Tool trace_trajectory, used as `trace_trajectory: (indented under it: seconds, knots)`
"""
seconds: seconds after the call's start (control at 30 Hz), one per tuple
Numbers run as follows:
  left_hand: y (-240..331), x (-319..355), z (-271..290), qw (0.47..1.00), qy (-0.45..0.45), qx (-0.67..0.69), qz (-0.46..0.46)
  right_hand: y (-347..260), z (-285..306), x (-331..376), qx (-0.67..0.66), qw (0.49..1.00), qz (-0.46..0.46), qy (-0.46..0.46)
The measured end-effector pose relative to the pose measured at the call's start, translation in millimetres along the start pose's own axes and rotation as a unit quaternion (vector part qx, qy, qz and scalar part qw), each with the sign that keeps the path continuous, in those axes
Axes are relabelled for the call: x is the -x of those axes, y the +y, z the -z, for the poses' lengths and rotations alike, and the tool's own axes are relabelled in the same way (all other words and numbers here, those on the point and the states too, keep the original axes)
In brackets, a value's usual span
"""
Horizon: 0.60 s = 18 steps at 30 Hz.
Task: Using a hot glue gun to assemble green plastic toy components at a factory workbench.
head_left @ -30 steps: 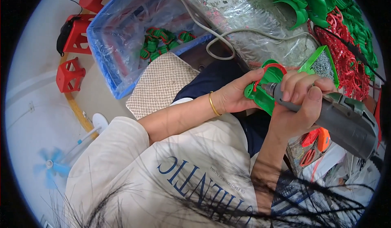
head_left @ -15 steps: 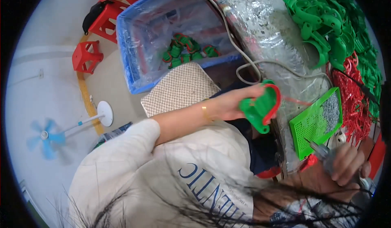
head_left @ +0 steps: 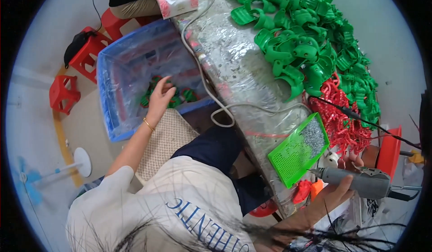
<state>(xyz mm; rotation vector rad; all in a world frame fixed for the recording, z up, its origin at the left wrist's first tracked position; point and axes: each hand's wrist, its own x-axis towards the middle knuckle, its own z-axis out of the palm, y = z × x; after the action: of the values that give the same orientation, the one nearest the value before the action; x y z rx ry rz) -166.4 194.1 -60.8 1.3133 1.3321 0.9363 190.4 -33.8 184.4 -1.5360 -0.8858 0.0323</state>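
Note:
My left hand (head_left: 161,97) reaches over the blue plastic-lined bin (head_left: 104,94), empty, its fingers spread. Below and around it lie several green pieces with red edging (head_left: 189,94), partly hidden by the hand. At the right, my right hand (head_left: 336,193) is wrapped round a grey electric screwdriver (head_left: 371,182), whose bit points left toward the table. Beside the bit sits a bright green tray (head_left: 288,164) with small silvery screws (head_left: 312,137) heaped at its far end.
Green plastic parts (head_left: 297,45) are heaped across the far table, next to a pile of red strips (head_left: 337,112). A pale cable (head_left: 202,67) loops over the table edge. Red stools (head_left: 64,92), a checked cushion (head_left: 159,139) and a fan (head_left: 29,180) stand left. Another person (head_left: 135,4) sits beyond the bin.
My left hand has swung left from the table edge to the bin and let go of the green and red piece. My right hand still holds the screwdriver. The view has shifted.

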Motion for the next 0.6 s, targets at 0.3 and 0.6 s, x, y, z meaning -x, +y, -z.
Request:
trace_trajectory:
  seconds: [0.3, 0.6]
  knots:
    - [145.4, -95.5, -192.7, 0.974, -0.11, 0.192, -0.053, 0.8, 9.5, 4.4, 0.041, 0.997, 0.019, 0.065]
    - [143.0, -98.0, -197.8, 0.966, -0.111, 0.231, -0.013, 10.8, 53.1, 31.3, 0.135, 0.987, 0.024, 0.083]
